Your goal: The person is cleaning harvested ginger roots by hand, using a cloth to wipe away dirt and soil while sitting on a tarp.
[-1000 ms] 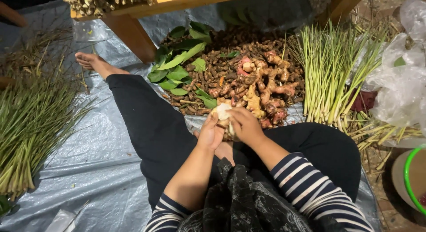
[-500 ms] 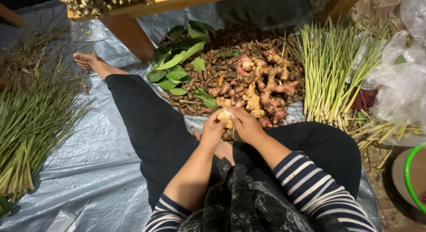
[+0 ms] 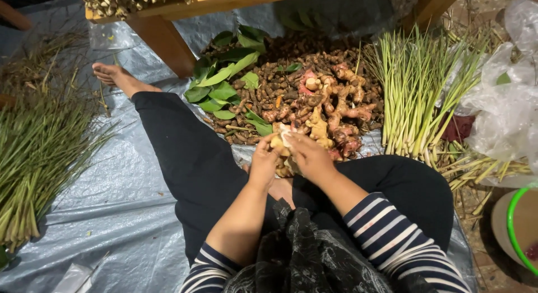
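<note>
I sit on a grey tarp (image 3: 112, 203) with my legs stretched out. Both hands meet in front of my knees over one knobbly pale root piece (image 3: 282, 140). My left hand (image 3: 264, 165) grips it from the left side. My right hand (image 3: 309, 156) holds it from the right, fingers curled over the top. Just beyond my hands lies a pile of brown and pinkish roots (image 3: 319, 97). My palms hide the lower part of the piece.
Green leaves (image 3: 221, 85) lie left of the root pile. Bundles of long green stalks lie at the right (image 3: 414, 97) and left (image 3: 39, 158). A wooden table leg (image 3: 165, 43) stands behind. Clear plastic bags (image 3: 504, 108) and a green-rimmed bowl (image 3: 518, 225) sit at the right.
Both hands stayed together on the root piece and shifted only slightly, turning it between the fingers. Nothing else moved.
</note>
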